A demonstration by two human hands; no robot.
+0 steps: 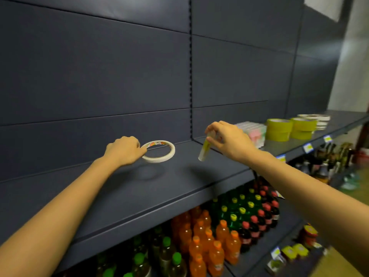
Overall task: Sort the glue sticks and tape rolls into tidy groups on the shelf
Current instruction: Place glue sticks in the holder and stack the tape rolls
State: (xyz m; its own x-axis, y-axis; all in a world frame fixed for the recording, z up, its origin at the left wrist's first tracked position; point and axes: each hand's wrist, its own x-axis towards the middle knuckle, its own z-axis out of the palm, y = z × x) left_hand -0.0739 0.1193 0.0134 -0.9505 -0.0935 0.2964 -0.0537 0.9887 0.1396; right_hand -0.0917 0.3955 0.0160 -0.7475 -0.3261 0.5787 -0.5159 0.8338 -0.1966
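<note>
My left hand (124, 149) pinches the near left rim of a thin white tape roll (162, 156), held tilted just above the dark shelf (123, 194). My right hand (229, 139) grips the top of a yellow-and-white glue stick (204, 150), which hangs slanted above the shelf. Further right on the shelf stand a pack of pink and white glue sticks (254, 132), two stacks of yellow tape rolls (278, 129) (303, 127) and a stack of thin white tape rolls (320, 120).
A dark back panel rises behind the shelf, with a slotted upright (190, 76) in it. Below the shelf stand rows of orange (205, 242), green and dark soft-drink bottles. More bottles and jars fill the lower shelves to the right.
</note>
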